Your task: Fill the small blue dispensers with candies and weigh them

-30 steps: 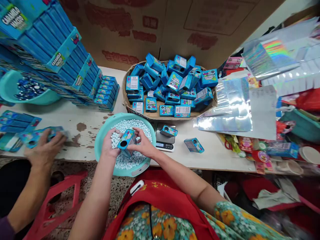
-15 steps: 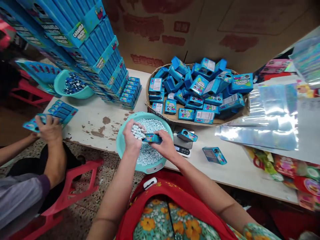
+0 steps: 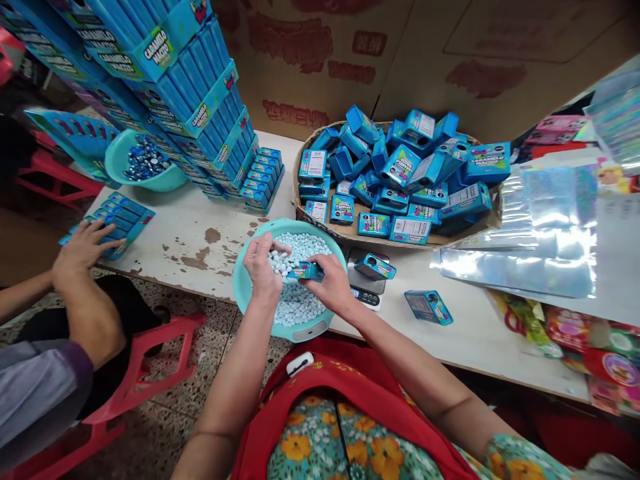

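Box (image 3: pixel 303 271) has tipped sideways in right hand (image 3: pixel 333 283).

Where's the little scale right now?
In the head view, the scale is on the table, just right of the turquoise basin and nearer than the cardboard tray, with one blue box on it.

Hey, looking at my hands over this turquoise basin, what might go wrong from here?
Pale blue candies heaped in your left hand could spill past the blue candy box in your right hand, though the turquoise basin below would probably catch most. Your right forearm also appears close to the digital scale, so it might nudge that or the box lying on it.
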`<state>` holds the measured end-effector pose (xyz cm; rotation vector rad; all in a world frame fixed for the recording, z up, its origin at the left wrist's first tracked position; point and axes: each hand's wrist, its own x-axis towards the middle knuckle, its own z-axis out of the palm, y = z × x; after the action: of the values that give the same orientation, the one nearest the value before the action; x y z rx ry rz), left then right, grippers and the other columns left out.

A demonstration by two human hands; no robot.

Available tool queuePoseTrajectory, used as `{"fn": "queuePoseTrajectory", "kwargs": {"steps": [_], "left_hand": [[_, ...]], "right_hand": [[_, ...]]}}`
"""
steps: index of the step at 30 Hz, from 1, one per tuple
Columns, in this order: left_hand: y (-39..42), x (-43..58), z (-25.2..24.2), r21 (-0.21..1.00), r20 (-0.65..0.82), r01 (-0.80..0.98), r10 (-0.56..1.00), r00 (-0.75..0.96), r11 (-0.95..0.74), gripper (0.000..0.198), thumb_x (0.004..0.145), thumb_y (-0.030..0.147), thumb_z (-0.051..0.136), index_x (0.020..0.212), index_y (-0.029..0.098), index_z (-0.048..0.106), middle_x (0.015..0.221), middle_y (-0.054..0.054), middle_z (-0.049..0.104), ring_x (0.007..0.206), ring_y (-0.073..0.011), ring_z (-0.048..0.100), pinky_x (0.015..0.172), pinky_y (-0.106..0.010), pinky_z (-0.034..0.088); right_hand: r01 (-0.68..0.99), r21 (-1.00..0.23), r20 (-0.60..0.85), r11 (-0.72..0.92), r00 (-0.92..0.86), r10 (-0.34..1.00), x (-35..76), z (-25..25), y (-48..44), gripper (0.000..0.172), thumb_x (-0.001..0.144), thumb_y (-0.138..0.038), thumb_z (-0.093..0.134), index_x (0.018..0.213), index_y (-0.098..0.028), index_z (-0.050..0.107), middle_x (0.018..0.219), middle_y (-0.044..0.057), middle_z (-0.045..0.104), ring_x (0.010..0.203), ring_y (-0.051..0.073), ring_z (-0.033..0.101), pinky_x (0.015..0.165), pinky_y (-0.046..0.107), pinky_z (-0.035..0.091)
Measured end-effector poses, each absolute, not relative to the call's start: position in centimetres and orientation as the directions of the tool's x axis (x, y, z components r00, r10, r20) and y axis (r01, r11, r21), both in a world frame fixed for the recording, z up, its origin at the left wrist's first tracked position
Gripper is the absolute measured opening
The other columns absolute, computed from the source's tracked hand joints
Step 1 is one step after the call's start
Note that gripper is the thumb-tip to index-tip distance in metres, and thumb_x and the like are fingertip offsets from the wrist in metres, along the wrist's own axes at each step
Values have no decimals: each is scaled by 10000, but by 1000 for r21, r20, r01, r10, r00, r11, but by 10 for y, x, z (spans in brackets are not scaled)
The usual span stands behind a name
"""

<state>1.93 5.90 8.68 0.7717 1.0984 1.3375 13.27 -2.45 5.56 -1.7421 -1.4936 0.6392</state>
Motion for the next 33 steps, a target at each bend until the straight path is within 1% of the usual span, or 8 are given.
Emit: {"fn": "queuePoseTrajectory", "kwargs": {"steps": [7, 14, 22, 27, 29, 31, 32, 33], "left_hand": [[61, 22, 91, 926, -151, -361, 984, -91, 109, 298, 785, 426, 617, 682, 178, 490, 533, 54, 502, 495, -124, 580, 549, -273, 499], [59, 27, 91, 939, -115, -334, 991, -71, 85, 322, 803, 448, 603, 673, 176, 490, 534, 49, 498, 498, -109, 572, 570, -256, 503], [58, 34, 91, 925, -120, -361, 993, 21, 119, 290, 808, 409, 615, 658, 173, 535, 442, 69, 389, 505, -139, 589, 669, -321, 538], [69, 23, 83, 926, -117, -352, 990, 76, 137, 322, 835, 461, 542, 669, 185, 541, 483, 53, 412, 544, -153, 593, 684, -348, 528], [83, 13, 64, 970, -96, -222, 995, 42, 103, 350, 858, 498, 471, 701, 195, 547, 538, 33, 467, 577, -157, 590, 687, -349, 517], [98, 7, 34, 995, -35, 98, 997, 72, 28, 345, 846, 495, 481, 708, 194, 577, 644, -8, 547, 703, -183, 609, 756, -363, 500], [104, 6, 18, 954, 3, 296, 992, 126, -40, 318, 829, 476, 516, 721, 191, 606, 737, -37, 590, 806, -206, 611, 816, -378, 481], [107, 9, 3, 870, 37, 477, 982, 186, -123, 282, 812, 453, 553, 755, 190, 639, 856, -68, 618, 923, -235, 592, 881, -398, 449]], "right_hand": [[542, -837, 62, -79, 238, 969, 133, 57, -25, 307, 695, -234, 742, 966, -228, 598, 942, 25, 653, 901, 233, 539, 789, 335, 431], [516, -851, 36, -104, 253, 967, 138, 54, -23, 309, 686, -219, 733, 961, -224, 592, 933, 24, 646, 894, 229, 544, 778, 326, 430], [523, -844, 19, -121, 254, 967, 141, 47, -17, 305, 677, -214, 733, 950, -226, 596, 917, 20, 651, 896, 234, 553, 781, 332, 429], [456, -881, 3, -125, 270, 963, 152, 50, -21, 299, 674, -205, 733, 944, -224, 605, 929, 15, 658, 895, 229, 565, 793, 338, 432], [388, -914, 0, -115, 284, 959, 160, 56, -28, 309, 678, -214, 736, 960, -227, 611, 953, 13, 659, 906, 221, 579, 803, 334, 435], [335, -937, 10, -97, 304, 953, 167, 63, -35, 326, 689, -235, 735, 990, -236, 610, 998, 12, 662, 930, 217, 593, 816, 332, 437], [320, -943, 13, -93, 316, 949, 171, 66, -38, 329, 693, -247, 734, 998, -240, 608, 1007, 12, 665, 932, 216, 600, 814, 331, 440], [314, -945, 13, -94, 324, 946, 174, 68, -40, 328, 698, -258, 732, 1002, -243, 608, 1011, 13, 668, 931, 216, 605, 808, 330, 445]]}}
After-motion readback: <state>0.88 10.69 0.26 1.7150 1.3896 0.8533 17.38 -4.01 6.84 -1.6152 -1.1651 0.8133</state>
